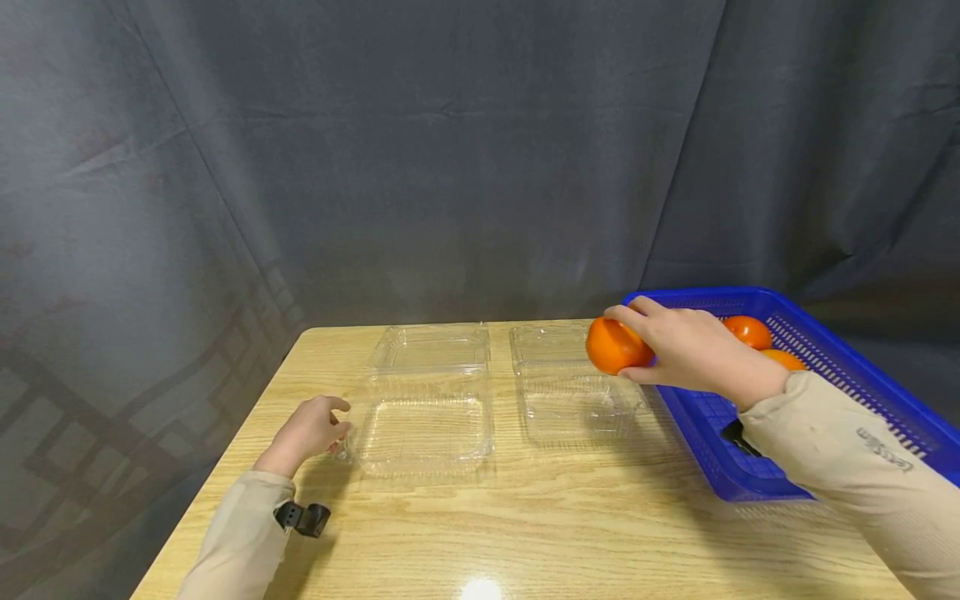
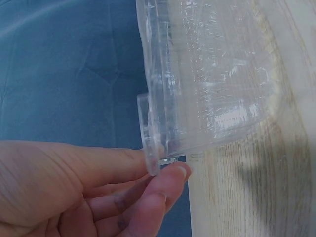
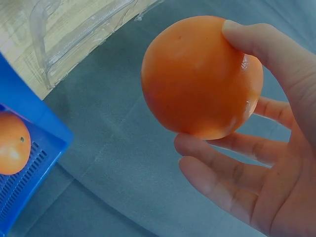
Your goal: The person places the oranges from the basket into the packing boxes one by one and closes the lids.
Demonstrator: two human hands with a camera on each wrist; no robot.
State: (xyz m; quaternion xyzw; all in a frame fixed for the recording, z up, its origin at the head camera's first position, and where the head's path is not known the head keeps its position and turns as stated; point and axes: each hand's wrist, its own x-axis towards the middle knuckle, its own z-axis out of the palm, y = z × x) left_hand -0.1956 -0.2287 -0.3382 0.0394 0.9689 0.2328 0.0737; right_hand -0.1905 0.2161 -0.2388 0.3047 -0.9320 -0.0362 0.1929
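Over the right-hand clear plastic clamshell box (image 1: 577, 408), my right hand (image 1: 693, 350) holds a smooth, round orange persimmon (image 1: 617, 346). The right wrist view shows the thumb on top of the persimmon (image 3: 197, 79) and fingers beneath and behind it. My left hand (image 1: 307, 429) is at the left side of another clear clamshell box (image 1: 427, 471), which lies with its lid folded back. In the left wrist view, thumb and fingers pinch the corner rim of that box (image 2: 150, 123). Both boxes rest on the wooden table.
A blue perforated basket (image 1: 705, 458) stands at the right and holds more persimmons (image 1: 747, 332), partly hidden by my right arm. Behind the table (image 1: 450, 533) hangs a dark grey curtain (image 1: 450, 167). The table's left edge runs beside my left arm.
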